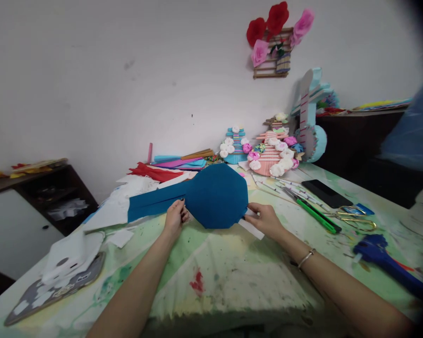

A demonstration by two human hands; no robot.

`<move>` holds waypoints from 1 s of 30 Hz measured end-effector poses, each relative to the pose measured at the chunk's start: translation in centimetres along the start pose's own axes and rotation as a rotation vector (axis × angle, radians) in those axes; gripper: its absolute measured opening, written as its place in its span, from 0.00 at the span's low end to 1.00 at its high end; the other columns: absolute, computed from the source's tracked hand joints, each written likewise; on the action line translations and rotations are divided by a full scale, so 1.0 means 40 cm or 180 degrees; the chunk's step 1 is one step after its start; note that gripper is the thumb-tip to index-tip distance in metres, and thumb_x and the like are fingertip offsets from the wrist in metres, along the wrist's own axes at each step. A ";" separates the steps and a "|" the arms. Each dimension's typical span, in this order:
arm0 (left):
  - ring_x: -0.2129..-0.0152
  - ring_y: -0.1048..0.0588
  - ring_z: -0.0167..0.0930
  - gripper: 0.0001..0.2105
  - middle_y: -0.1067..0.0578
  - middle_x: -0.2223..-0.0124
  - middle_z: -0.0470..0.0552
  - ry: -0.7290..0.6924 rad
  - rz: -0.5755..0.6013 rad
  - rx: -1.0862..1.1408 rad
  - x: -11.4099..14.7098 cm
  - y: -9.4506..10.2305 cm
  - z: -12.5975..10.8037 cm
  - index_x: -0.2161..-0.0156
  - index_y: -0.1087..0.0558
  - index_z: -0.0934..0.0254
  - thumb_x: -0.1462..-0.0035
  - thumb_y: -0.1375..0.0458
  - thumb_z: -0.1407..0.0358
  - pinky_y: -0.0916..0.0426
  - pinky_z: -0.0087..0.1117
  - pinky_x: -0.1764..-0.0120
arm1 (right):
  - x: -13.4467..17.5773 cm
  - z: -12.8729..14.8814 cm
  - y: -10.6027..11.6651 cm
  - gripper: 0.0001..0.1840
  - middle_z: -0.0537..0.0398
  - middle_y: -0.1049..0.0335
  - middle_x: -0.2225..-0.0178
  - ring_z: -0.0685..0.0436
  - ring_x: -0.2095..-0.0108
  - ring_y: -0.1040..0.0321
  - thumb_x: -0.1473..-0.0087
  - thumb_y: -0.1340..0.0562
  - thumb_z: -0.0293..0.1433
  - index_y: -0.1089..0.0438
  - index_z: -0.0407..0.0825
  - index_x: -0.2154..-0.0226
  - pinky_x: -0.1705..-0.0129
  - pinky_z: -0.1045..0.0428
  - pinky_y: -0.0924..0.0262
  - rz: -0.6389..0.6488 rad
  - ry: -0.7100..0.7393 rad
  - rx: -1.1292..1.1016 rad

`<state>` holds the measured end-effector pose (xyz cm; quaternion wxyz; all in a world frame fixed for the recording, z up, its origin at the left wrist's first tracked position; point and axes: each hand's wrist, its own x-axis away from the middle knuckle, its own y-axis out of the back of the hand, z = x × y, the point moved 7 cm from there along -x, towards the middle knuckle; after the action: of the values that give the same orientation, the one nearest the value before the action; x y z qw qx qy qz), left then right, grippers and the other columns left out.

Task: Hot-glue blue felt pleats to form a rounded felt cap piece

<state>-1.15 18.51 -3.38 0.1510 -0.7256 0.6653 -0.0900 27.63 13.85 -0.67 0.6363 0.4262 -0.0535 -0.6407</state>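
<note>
A dark blue piece shaped like a stringed instrument (216,197), with a rounded many-sided body and a long neck pointing left, is held just over the table. My left hand (176,217) is closed on its lower edge where neck meets body. At the body's lower right edge, my right hand (266,219) pinches the blue piece between thumb and fingers. A white strip (252,229) sticks out from beneath it near the right fingers. Slits or folds run along the blue neck. Its underside is hidden.
On the right lie a green utility knife (319,216), gold-handled scissors (359,218), a black phone (326,193) and a blue glue gun (387,260). A grey board (88,272) with white scraps is at left. Behind stand flower-decorated instrument models (273,152) and coloured paper (157,172).
</note>
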 end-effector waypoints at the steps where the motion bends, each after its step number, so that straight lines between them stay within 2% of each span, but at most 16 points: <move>1: 0.91 0.44 0.19 0.22 0.45 0.86 0.36 -0.0005 -0.0007 0.0003 0.001 0.000 -0.001 0.78 0.46 0.62 0.55 0.35 0.56 0.51 0.22 0.85 | 0.001 0.001 0.000 0.13 0.61 0.39 0.80 0.50 0.76 0.45 0.51 0.40 0.40 0.31 0.48 0.76 0.72 0.54 0.52 0.0005 0.0021 -0.0029; 4: 0.90 0.40 0.21 0.22 0.42 0.85 0.37 -0.0016 0.0002 0.0000 0.002 -0.001 -0.004 0.79 0.43 0.62 0.57 0.34 0.55 0.45 0.22 0.84 | 0.003 -0.006 0.000 0.22 0.60 0.41 0.82 0.50 0.77 0.46 0.46 0.45 0.46 0.34 0.48 0.80 0.74 0.54 0.53 -0.0098 -0.0056 -0.0090; 8: 0.85 0.29 0.26 0.20 0.33 0.83 0.43 0.0060 0.0035 -0.0074 0.001 -0.001 0.001 0.80 0.39 0.64 0.56 0.34 0.53 0.37 0.25 0.80 | 0.000 -0.032 0.000 0.24 0.60 0.44 0.85 0.50 0.80 0.48 0.49 0.42 0.49 0.38 0.49 0.84 0.75 0.53 0.56 -0.0414 -0.0378 -0.0052; 12: 0.74 0.21 0.33 0.16 0.22 0.73 0.53 0.0194 -0.0076 -0.0256 -0.006 0.015 0.019 0.75 0.30 0.67 0.56 0.34 0.55 0.32 0.26 0.75 | -0.004 -0.082 0.013 0.20 0.57 0.37 0.84 0.48 0.79 0.42 0.53 0.42 0.46 0.33 0.49 0.83 0.74 0.53 0.54 -0.0653 -0.0810 -0.0051; 16: 0.69 0.21 0.36 0.15 0.20 0.65 0.60 0.0252 -0.0179 -0.0490 -0.014 0.034 0.033 0.71 0.24 0.69 0.63 0.30 0.60 0.29 0.29 0.70 | -0.005 -0.168 0.063 0.20 0.53 0.29 0.79 0.42 0.75 0.35 0.55 0.43 0.45 0.26 0.47 0.78 0.74 0.52 0.50 -0.1014 -0.1383 -0.0089; 20: 0.72 0.21 0.36 0.17 0.20 0.70 0.58 0.0195 -0.0331 -0.0675 -0.018 0.051 0.032 0.74 0.23 0.69 0.72 0.27 0.63 0.30 0.28 0.73 | -0.001 -0.243 0.123 0.20 0.48 0.26 0.75 0.38 0.71 0.33 0.57 0.43 0.44 0.24 0.45 0.73 0.72 0.50 0.48 -0.1447 -0.1749 -0.0114; 23: 0.75 0.23 0.33 0.17 0.22 0.74 0.55 0.0103 -0.0414 -0.0772 -0.019 0.058 0.026 0.77 0.24 0.68 0.75 0.26 0.63 0.33 0.26 0.76 | 0.003 -0.278 0.146 0.19 0.46 0.26 0.75 0.37 0.71 0.33 0.57 0.42 0.43 0.25 0.45 0.73 0.71 0.49 0.47 -0.1649 -0.1870 -0.0152; 26: 0.79 0.25 0.28 0.16 0.24 0.77 0.51 -0.0004 -0.0466 -0.0830 -0.019 0.060 0.017 0.78 0.26 0.68 0.74 0.27 0.63 0.35 0.24 0.79 | 0.004 -0.298 0.147 0.17 0.48 0.27 0.77 0.38 0.73 0.33 0.55 0.41 0.42 0.25 0.46 0.73 0.71 0.49 0.45 -0.1713 -0.1869 -0.0231; 30: 0.84 0.30 0.24 0.16 0.26 0.79 0.48 -0.0111 -0.0508 -0.0904 -0.017 0.060 0.008 0.79 0.29 0.67 0.73 0.27 0.63 0.36 0.23 0.80 | 0.000 -0.311 0.131 0.16 0.54 0.30 0.78 0.46 0.77 0.36 0.50 0.39 0.42 0.28 0.46 0.71 0.72 0.51 0.43 -0.1652 -0.1761 -0.0294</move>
<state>-3.34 19.04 -4.44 0.0508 -0.7916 0.6089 0.0059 39.29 18.80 -5.32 0.4330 0.2074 -0.0846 -0.8731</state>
